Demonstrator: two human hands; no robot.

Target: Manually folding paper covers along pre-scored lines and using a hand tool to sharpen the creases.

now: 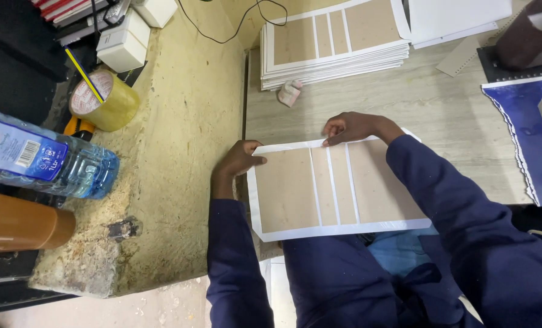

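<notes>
Two bare hands rest on one flat white sheet with four brown cardboard panels glued to it (334, 188), which lies across the near edge of the pale wooden table (441, 109) and overhangs it toward the person's lap. The left hand (237, 161) grips the sheet's left edge near the upper corner, thumb on top and fingers curled round the border. The right hand (350, 127) presses on the sheet's far edge with fingers bent, its fingertips touching the white strip above the two narrow middle panels. Both arms wear dark blue sleeves.

Beyond the right hand, well apart from it, sits a neat stack of matching white sheets with brown panels (334, 42). A small crumpled whitish rag (289, 93) lies just in front of that stack, between it and the hands. Far to the right of the right hand lies a dark blue sheet with a wavy white edge (529, 130).

Left of the left hand runs a rough yellowish stone ledge (173, 152). On it, well away from the hand, stand a roll of clear yellowish packing tape (104, 100) and a clear plastic water bottle with a blue label (43, 161), lying on its side, with a brown cylindrical tube (22, 222) just beneath it.
</notes>
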